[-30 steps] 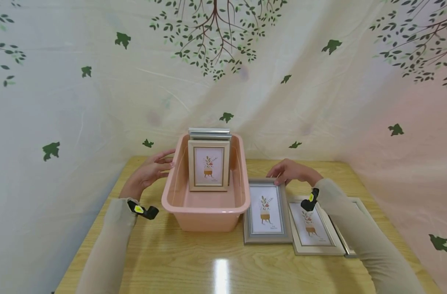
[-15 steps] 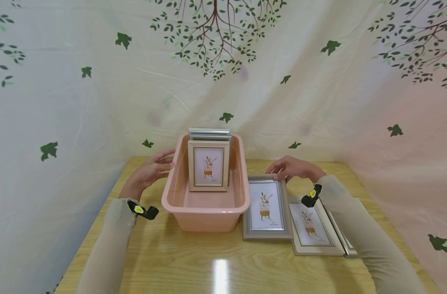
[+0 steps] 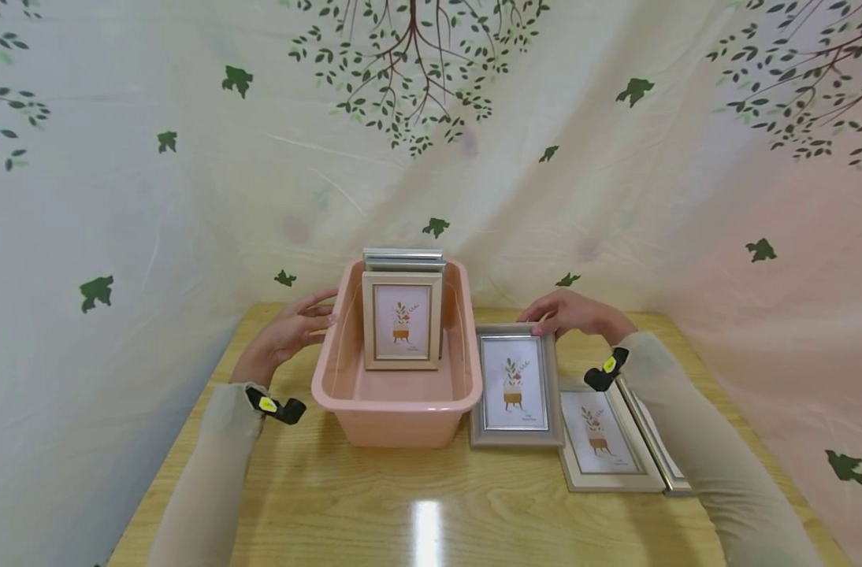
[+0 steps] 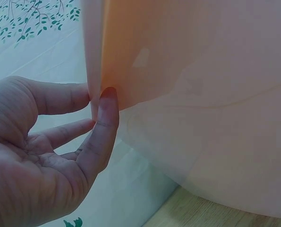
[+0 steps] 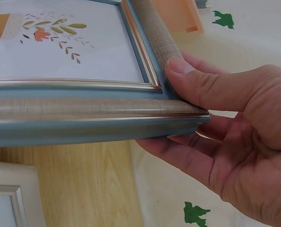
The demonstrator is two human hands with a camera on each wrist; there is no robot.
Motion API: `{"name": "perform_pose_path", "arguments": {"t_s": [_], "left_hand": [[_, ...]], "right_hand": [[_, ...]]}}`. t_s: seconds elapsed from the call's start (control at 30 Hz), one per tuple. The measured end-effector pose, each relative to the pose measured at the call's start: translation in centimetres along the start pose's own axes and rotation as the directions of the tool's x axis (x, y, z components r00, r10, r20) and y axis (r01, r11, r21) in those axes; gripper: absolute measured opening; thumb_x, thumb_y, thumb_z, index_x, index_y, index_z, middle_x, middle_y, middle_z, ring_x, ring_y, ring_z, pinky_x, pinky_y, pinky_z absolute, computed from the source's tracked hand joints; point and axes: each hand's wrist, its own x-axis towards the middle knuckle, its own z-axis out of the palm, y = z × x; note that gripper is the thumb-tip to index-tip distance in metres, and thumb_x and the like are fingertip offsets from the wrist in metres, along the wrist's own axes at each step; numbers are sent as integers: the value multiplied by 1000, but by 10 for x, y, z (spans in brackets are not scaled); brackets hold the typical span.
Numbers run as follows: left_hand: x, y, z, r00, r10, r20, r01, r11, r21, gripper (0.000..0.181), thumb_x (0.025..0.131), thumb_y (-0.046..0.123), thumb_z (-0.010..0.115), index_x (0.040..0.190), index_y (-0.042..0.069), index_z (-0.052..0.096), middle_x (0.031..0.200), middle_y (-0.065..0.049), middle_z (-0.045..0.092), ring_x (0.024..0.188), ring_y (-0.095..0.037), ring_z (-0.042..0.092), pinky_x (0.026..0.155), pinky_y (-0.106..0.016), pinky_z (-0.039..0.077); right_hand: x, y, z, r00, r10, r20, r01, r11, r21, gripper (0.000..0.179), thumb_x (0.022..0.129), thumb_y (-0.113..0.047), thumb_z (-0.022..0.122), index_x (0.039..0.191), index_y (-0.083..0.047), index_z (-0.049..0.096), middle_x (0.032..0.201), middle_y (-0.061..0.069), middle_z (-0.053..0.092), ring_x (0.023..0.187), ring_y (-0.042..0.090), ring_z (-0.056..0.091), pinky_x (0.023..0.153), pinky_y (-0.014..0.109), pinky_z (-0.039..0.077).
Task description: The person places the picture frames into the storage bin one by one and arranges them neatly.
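In the head view a pink plastic tub (image 3: 401, 428) stands on the wooden table. My left hand (image 3: 287, 331) pinches the tub's left rim, with thumb and fingers on its two sides in the left wrist view. My right hand (image 3: 580, 313) grips the top right corner of a grey-brown picture frame (image 3: 481, 394), thumb on the front and fingers behind. That frame slants up beside the tub's right side, its plant picture facing me. Inside the tub, a cream picture frame (image 3: 403, 365) stands upright, with silver frames (image 3: 403, 255) behind it.
A whitish picture frame (image 3: 604, 482) lies flat on the table (image 3: 332, 504) at the right. Another silver-edged frame (image 3: 675, 486) lies beyond it, partly under my right sleeve (image 3: 693, 441). A cloth backdrop (image 3: 374, 189) with leaf prints hangs behind the table.
My right hand has moved up and slightly right, raising the grey-brown picture frame with it. The left hand and the tub have stayed in place.
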Motion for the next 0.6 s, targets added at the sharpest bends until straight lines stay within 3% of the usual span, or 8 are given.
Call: {"name": "perform_pose_path", "arguments": {"t_s": [0.4, 0.6], "left_hand": [[2, -1, -2, 1000, -11, 3, 11, 1000, -13, 68, 106, 12, 54, 164, 13, 19, 159, -28, 32, 111, -5, 59, 89, -23, 56], [2, 0, -3, 1000, -9, 7, 9, 1000, -18, 68, 106, 12, 54, 164, 13, 19, 159, -28, 32, 110, -4, 60, 89, -22, 56]], "right_hand": [[-8, -11, -24, 996, -66, -60, 65, 998, -19, 31, 94, -10, 73, 123, -1, 72, 115, 22, 73, 88, 20, 70, 75, 34, 61], [-14, -21, -34, 986, -93, -139, 84, 994, -72, 30, 95, -14, 73, 122, -3, 73, 113, 17, 75, 87, 22, 70, 75, 33, 61]]}}
